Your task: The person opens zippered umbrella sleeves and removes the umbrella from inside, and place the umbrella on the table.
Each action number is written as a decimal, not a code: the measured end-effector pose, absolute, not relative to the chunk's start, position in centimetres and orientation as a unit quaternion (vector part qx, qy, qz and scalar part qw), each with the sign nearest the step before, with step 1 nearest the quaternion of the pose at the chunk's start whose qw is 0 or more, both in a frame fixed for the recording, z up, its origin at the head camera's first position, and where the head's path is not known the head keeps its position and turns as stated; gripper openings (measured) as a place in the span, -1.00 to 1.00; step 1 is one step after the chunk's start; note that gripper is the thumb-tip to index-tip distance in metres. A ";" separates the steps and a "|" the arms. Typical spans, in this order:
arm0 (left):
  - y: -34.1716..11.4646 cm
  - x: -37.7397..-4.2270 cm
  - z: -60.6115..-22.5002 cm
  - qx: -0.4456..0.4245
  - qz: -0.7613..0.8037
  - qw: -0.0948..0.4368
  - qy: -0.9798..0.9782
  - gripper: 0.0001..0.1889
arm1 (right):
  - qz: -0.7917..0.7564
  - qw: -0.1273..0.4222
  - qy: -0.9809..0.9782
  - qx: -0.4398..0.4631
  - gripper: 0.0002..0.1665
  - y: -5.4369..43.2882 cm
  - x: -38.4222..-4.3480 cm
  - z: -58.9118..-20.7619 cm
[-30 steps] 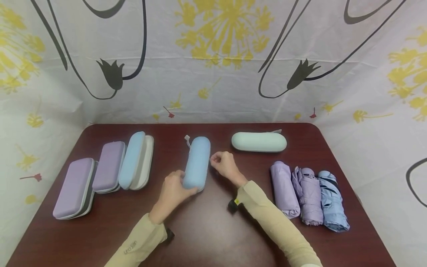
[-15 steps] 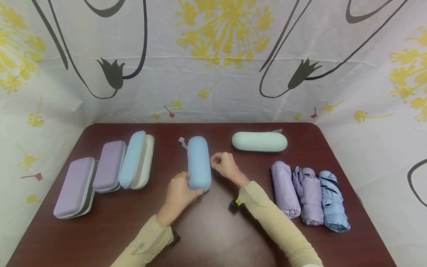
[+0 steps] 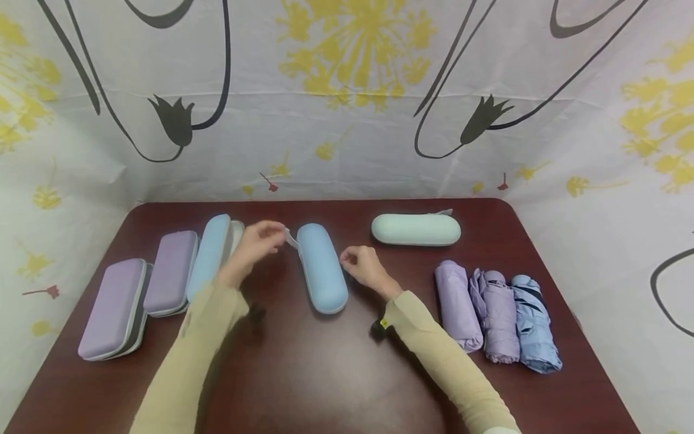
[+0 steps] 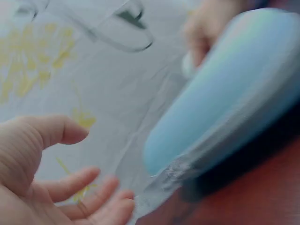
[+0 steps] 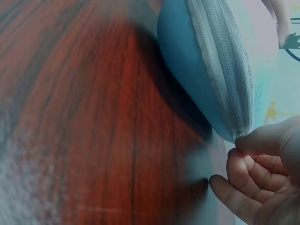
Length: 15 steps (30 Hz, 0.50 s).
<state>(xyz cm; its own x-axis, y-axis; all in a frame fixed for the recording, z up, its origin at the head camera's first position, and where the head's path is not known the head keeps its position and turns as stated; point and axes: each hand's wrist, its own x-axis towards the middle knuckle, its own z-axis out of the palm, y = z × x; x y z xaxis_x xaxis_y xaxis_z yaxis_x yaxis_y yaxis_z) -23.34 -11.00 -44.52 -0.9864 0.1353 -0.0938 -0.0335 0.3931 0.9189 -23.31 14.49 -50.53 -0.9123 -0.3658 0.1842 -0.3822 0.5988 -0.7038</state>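
A light-blue, rounded oblong case with a smooth, hard-looking shell (image 3: 323, 269) lay in the middle of the tabletop (image 3: 303, 374), slanted, its far end pointing toward the far edge. From that end a flat grey fabric strap (image 3: 290, 237) stuck out to the left.

The left hand (image 3: 255, 241) was by the strap, thumb spread well away from loosely extended fingers; it gripped nothing, though whether a fingertip touched the strap was too blurred to tell. The right hand (image 3: 366, 265), at the case's right side, pinched the small metal zipper pull (image 5: 239, 134) between thumb and finger. That pinch probably served to control the slider, while the strap, on the opposite side, seemed a natural handhold for steadying the rounded shell.

A mint-green oblong case (image 3: 416, 229) lay parallel to the far edge. Toward the left edge, two purple rectangular cases (image 3: 112, 307) (image 3: 171, 272) and a blue-lidded case (image 3: 210, 253), partly hidden by the left arm, formed a row. Toward the right edge, two folded purple fabric umbrellas (image 3: 458, 306) (image 3: 500, 316) and a folded blue one (image 3: 535, 325) lay side by side, perhaps grouped by kind.
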 end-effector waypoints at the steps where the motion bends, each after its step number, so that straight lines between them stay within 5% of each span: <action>1: -10.9 -24.4 -44.2 0.005 0.555 0.098 0.826 -0.56 | 0.395 0.011 -0.895 0.208 -0.94 14.6 -23.3 -50.5; 8: -8.4 -29.1 -43.3 -0.024 0.466 0.232 0.853 -0.34 | 0.388 0.015 -0.898 0.206 -0.93 14.4 -23.3 -50.2; 15: -7.6 -30.6 -44.2 0.022 0.385 0.283 0.878 -0.33 | 0.375 0.012 -0.900 0.221 -0.94 13.9 -23.2 -49.7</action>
